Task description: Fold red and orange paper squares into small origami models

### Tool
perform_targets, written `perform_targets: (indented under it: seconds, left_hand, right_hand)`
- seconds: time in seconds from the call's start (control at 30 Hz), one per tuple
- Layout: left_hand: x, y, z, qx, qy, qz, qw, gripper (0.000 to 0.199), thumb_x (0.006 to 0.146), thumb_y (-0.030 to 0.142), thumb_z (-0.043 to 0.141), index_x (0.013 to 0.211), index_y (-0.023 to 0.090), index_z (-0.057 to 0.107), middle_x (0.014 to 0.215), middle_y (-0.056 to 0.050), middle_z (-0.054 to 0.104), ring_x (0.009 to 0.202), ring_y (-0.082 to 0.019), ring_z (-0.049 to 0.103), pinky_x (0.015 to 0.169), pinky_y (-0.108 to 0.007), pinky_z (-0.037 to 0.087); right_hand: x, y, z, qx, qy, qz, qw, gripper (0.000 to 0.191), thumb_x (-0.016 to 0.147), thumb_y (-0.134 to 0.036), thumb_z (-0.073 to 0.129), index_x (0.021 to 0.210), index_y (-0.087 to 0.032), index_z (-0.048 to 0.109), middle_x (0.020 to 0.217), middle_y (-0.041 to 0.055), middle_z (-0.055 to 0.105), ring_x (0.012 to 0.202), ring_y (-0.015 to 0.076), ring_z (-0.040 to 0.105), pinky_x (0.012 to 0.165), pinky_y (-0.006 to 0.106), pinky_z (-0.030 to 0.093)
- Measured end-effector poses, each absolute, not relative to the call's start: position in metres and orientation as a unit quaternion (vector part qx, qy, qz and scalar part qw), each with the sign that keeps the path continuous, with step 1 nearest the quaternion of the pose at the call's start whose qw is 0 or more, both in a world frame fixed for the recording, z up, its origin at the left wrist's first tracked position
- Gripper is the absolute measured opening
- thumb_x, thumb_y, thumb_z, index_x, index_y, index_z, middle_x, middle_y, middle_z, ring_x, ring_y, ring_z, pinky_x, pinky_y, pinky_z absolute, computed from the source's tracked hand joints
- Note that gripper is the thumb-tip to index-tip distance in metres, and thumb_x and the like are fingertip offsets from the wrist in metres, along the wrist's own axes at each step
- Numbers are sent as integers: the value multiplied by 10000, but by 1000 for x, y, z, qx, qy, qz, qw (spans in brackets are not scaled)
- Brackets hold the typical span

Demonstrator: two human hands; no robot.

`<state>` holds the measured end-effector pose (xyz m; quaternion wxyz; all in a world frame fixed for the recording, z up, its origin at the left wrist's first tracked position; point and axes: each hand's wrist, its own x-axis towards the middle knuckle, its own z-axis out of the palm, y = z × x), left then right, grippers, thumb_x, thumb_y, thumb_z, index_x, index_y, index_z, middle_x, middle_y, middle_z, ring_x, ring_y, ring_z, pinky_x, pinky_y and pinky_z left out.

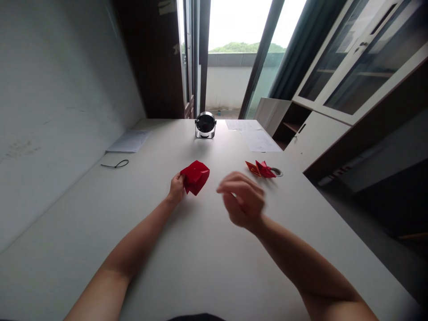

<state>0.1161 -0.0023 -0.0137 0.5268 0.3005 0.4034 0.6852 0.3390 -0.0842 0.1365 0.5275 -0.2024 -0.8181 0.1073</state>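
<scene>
The left hand (pixel 178 186) reaches forward from the lower left, its forearm slanting inward over the bench (pixel 200 249), and pinches the near left edge of one red pouch (pixel 196 177) between thumb and fingers. That pouch is a thin, smooth, slightly shiny piece, creased and roughly five-sided, with a pointed corner hanging at its lower side; it sits near the middle of the bench. The right hand (pixel 243 199) comes in from the lower right, bent at the wrist, fingers curled over toward the thumb and blurred; it is apart from the pouch, and whether thumb and fingertips meet I cannot tell. Just beyond it lies one bundle (pixel 264 169) of folded, pointed red and orange pieces, their number unclear, beside one pale ring (pixel 277 172), round and smooth. On the far left is one thin black cord (pixel 115 165), bent into a loop with a straight tail. One round black device (pixel 205 125) stands upright in a shiny metallic frame near the far edge. Flat white paper sheets lie at both sides: one on the left (pixel 129 141) and at least two on the right (pixel 259 140). The bench top is white, smooth and matt.
</scene>
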Motion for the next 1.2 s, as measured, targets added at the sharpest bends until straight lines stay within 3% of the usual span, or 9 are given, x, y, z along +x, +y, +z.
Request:
perform_targets:
  seconds: [0.1, 0.27, 0.43, 0.63, 0.77, 0.87, 1.03, 1.2]
  left_hand:
    - [117, -3, -9, 295, 406, 687, 526, 374, 786, 405, 717, 1025, 128, 644, 868, -79, 720, 721, -170, 669, 705, -308, 527]
    - [117, -3, -6, 306, 416, 677, 525, 389, 773, 414, 733, 1011, 117, 652, 881, -95, 724, 753, -192, 679, 733, -332, 529]
    - [118, -4, -5, 327, 395, 658, 551, 358, 796, 391, 727, 1035, 133, 659, 950, -104, 724, 843, -214, 679, 778, -347, 534]
    - [107, 2, -8, 243, 374, 700, 557, 283, 810, 333, 711, 1013, 157, 620, 901, -59, 704, 824, -183, 666, 767, -315, 538]
    - [103, 3, -8, 221, 384, 697, 564, 207, 826, 315, 682, 946, 169, 596, 872, -46, 691, 806, -183, 663, 737, -314, 547]
    - [106, 0, -6, 237, 372, 688, 576, 230, 833, 340, 678, 951, 162, 593, 890, -62, 694, 807, -192, 670, 758, -341, 560]
    - [113, -2, -3, 280, 381, 663, 580, 270, 846, 344, 670, 1024, 148, 617, 951, -88, 707, 809, -182, 683, 743, -309, 558]
    - [115, -3, -3, 310, 407, 611, 604, 260, 839, 344, 674, 1011, 154, 631, 916, -83, 715, 780, -172, 692, 720, -277, 546]
  right_hand:
    - [317, -54, 100, -377, -781, 203, 455, 249, 925, -354, 528, 744, -212, 623, 718, 33, 618, 619, 161, 536, 626, 298, 437]
    - [296, -6, 33, -520, -687, 291, 416, 231, 818, -428, 586, 707, -227, 571, 636, -5, 590, 597, 158, 504, 614, 275, 380]
    - [289, 10, 10, -484, -663, 413, 394, 119, 753, -319, 557, 678, -226, 562, 646, -25, 598, 603, 145, 521, 598, 256, 389]
    - [298, 14, 5, -426, -560, 506, 499, 118, 732, -319, 510, 691, -212, 539, 663, -17, 599, 653, 146, 532, 620, 262, 435]
    - [311, 22, 3, -411, -497, 556, 524, 123, 708, -320, 536, 662, -207, 516, 643, -18, 588, 637, 139, 544, 612, 263, 455]
    - [316, 25, 6, -402, -480, 580, 521, 153, 716, -353, 593, 736, -208, 550, 711, -10, 641, 686, 151, 600, 648, 274, 492]
    - [318, 21, 17, -370, -480, 642, 470, 368, 769, -497, 654, 1017, -227, 641, 903, 31, 722, 819, 205, 679, 718, 315, 535]
    - [317, 13, 20, -342, -493, 655, 459, 384, 721, -497, 748, 967, -209, 688, 941, 45, 734, 842, 216, 679, 756, 322, 543]
